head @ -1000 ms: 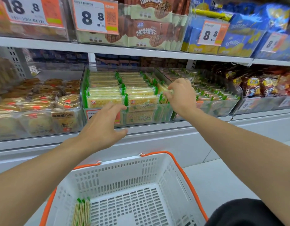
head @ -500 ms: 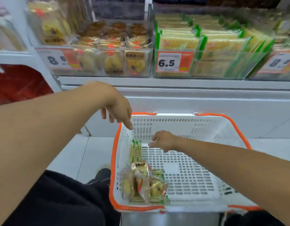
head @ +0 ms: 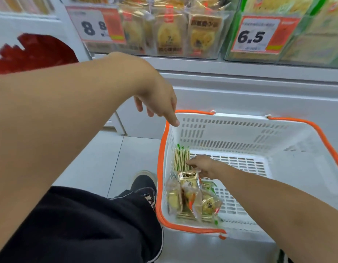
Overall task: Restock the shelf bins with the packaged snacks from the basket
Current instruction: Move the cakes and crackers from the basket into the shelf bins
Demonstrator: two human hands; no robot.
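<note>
Head view, looking down past both forearms. At far left, a red crinkled mass (head: pixel 31 54) sits behind the white shelf upright, too blurred to identify. Below it, a black trouser leg (head: pixel 79 224) and a black shoe (head: pixel 144 184) rest on the pale tiled floor (head: pixel 100 160).

The left hand (head: pixel 156 99) hangs above the basket's far left corner, fingers loose and pointing downward, holding nothing; its index fingertip lies just over the orange rim.

Above it on the shelf stands a clear plastic bin of yellow pastry packets (head: pixel 170 35), fronted by a white and orange price tag reading 8.8 (head: pixel 96 25).

The white perforated plastic basket with orange rim and handles (head: pixel 240 133) stands on the floor before the white shelf base (head: pixel 240 88). Along its left wall stands a row of thin green-edged cracker packets (head: pixel 180 158), upright on edge. Nearer the camera, a heap of clear and gold wrapped pastry packets (head: pixel 191 194) lies against the same wall, resting on more cracker packets.

The right hand (head: pixel 202 166) reaches down into the basket, fingertips touching the right side of the cracker row, just behind the pastry heap. Whether the fingers have closed round a packet cannot be told.

At upper right, a clear bin of green-trimmed cracker packets (head: pixel 306 31) carries a price tag reading 6.5 (head: pixel 259 35).
</note>
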